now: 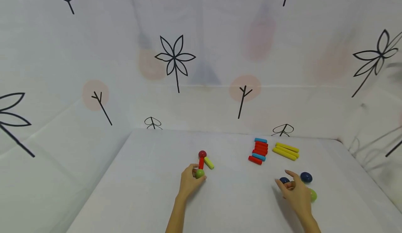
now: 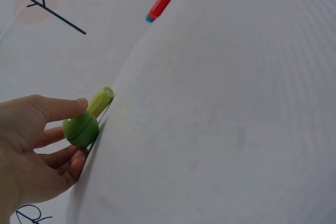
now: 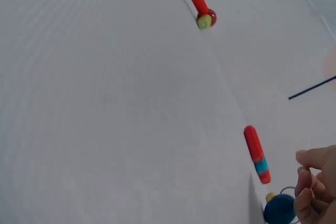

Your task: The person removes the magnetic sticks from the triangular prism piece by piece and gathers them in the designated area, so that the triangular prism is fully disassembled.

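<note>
My left hand (image 1: 188, 182) holds a green ball (image 1: 200, 173) between its thumb and fingers, low over the white table. In the left wrist view, the fingers stand around that green ball (image 2: 81, 129). Just beyond it a red stick (image 1: 201, 163) lies between the green ball and a red ball (image 1: 202, 153). A short yellow-green stick (image 1: 208, 163) lies beside the red one. My right hand (image 1: 296, 194) is near a dark blue ball (image 1: 284, 180), thumb and forefinger spread, with nothing visibly gripped. Whether it touches the ball, I cannot tell.
Another dark blue ball (image 1: 306, 177) and a green ball (image 1: 313, 195), partly behind the right hand, lie at the right. Farther back are a row of red and blue sticks (image 1: 260, 151) and several long yellow sticks (image 1: 286, 151). A patterned white cloth (image 1: 207, 107) surrounds the table.
</note>
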The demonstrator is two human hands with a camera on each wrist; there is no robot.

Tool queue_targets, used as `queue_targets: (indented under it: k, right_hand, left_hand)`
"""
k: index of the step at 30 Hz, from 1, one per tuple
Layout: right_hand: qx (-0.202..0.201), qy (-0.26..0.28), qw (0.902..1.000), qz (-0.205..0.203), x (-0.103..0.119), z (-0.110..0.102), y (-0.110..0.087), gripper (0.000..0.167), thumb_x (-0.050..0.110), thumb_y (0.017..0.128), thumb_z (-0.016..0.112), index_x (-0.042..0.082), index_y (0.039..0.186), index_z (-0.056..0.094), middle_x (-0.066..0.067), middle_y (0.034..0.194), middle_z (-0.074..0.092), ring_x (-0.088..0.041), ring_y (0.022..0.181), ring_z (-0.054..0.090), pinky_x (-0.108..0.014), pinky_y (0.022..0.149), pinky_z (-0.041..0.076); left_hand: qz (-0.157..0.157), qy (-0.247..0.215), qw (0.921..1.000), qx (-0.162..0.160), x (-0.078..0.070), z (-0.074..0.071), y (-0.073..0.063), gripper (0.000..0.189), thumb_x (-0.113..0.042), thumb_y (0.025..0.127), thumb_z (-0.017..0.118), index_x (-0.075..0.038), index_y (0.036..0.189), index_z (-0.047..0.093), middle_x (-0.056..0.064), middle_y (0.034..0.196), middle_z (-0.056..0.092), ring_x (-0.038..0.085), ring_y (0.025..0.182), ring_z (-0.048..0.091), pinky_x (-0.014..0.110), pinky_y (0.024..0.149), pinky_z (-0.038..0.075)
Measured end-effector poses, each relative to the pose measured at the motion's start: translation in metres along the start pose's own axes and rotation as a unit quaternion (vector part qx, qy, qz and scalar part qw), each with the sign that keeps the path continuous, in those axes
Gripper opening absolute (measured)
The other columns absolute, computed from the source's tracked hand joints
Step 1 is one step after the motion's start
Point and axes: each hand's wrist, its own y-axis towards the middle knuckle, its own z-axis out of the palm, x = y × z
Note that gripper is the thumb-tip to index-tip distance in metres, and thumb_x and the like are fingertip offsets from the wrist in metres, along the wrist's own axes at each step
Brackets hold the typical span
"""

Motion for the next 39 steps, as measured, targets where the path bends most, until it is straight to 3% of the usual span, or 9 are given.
queue_targets:
  k: [3, 8, 15, 20, 26, 32, 39]
  right_hand:
    - [-0.005, 0.024, 0.9987, -0.044, 0.009, 0.011, 0.001, 0.048, 0.016, 0.083, 0.072, -0.006, 0.121, 0.052, -0.004, 0.064, 0.06, -0.006, 0.045, 0.047, -0.021, 0.043, 0.039]
    - [0.027, 0.063, 0.9939, -0.087, 0.022, 0.037, 0.007, 0.047, 0.016, 0.081, 0.073, -0.004, 0.12, 0.054, -0.004, 0.069, 0.06, -0.005, 0.053, 0.049, -0.019, 0.049, 0.043]
    - [0.113, 0.153, 0.9798, -0.06, 0.04, 0.073, 0.019, 0.048, 0.018, 0.083, 0.072, 0.0, 0.124, 0.054, -0.01, 0.086, 0.062, -0.011, 0.065, 0.055, -0.02, 0.052, 0.048]
    - [0.128, 0.187, 0.972, -0.062, 0.049, 0.093, 0.029, 0.046, 0.017, 0.083, 0.072, -0.001, 0.122, 0.056, -0.011, 0.089, 0.064, -0.017, 0.072, 0.061, -0.02, 0.06, 0.05]
    - [0.123, 0.176, 0.9731, -0.083, 0.056, 0.113, 0.036, 0.046, 0.015, 0.081, 0.074, -0.001, 0.121, 0.058, -0.013, 0.097, 0.066, -0.023, 0.083, 0.062, -0.022, 0.073, 0.051]
    - [0.132, 0.151, 0.9763, -0.081, 0.067, 0.126, 0.039, 0.051, 0.019, 0.081, 0.074, -0.001, 0.124, 0.056, -0.02, 0.111, 0.063, -0.024, 0.087, 0.061, -0.028, 0.074, 0.053]
    - [0.136, 0.137, 0.9758, -0.101, 0.076, 0.135, 0.038, 0.048, 0.016, 0.081, 0.074, -0.005, 0.122, 0.057, -0.016, 0.099, 0.068, -0.023, 0.083, 0.062, -0.031, 0.074, 0.054]
  left_hand:
    - [0.007, -0.002, 1.0, -0.003, -0.001, 0.001, 0.0, 0.041, -0.007, 0.072, 0.076, 0.007, 0.106, 0.06, 0.011, 0.084, 0.06, 0.019, 0.074, 0.053, 0.026, 0.065, 0.045]
    - [0.006, 0.015, 0.9999, -0.002, -0.002, 0.006, 0.0, 0.047, -0.013, 0.074, 0.076, 0.008, 0.112, 0.059, 0.011, 0.089, 0.06, 0.021, 0.08, 0.054, 0.03, 0.069, 0.047]
    - [0.009, 0.044, 0.9987, -0.024, -0.003, 0.015, 0.002, 0.048, -0.015, 0.075, 0.076, 0.008, 0.115, 0.06, 0.013, 0.097, 0.064, 0.022, 0.087, 0.055, 0.039, 0.077, 0.048]
    - [0.007, 0.05, 0.9981, -0.037, -0.002, 0.018, 0.003, 0.04, -0.01, 0.075, 0.075, 0.007, 0.11, 0.063, 0.01, 0.092, 0.064, 0.018, 0.082, 0.054, 0.033, 0.072, 0.047]
    - [0.027, 0.031, 0.9989, -0.024, -0.005, 0.016, 0.002, 0.034, -0.005, 0.075, 0.073, 0.009, 0.105, 0.064, 0.012, 0.089, 0.065, 0.02, 0.08, 0.056, 0.03, 0.069, 0.048]
    - [0.026, 0.025, 0.9993, 0.008, -0.008, 0.014, -0.001, 0.031, -0.003, 0.074, 0.067, 0.007, 0.103, 0.066, 0.012, 0.091, 0.066, 0.018, 0.079, 0.057, 0.027, 0.067, 0.047]
    - [0.013, 0.004, 0.9987, 0.049, -0.009, 0.014, -0.002, 0.033, -0.003, 0.073, 0.064, 0.003, 0.105, 0.066, 0.009, 0.093, 0.065, 0.016, 0.079, 0.052, 0.028, 0.067, 0.045]
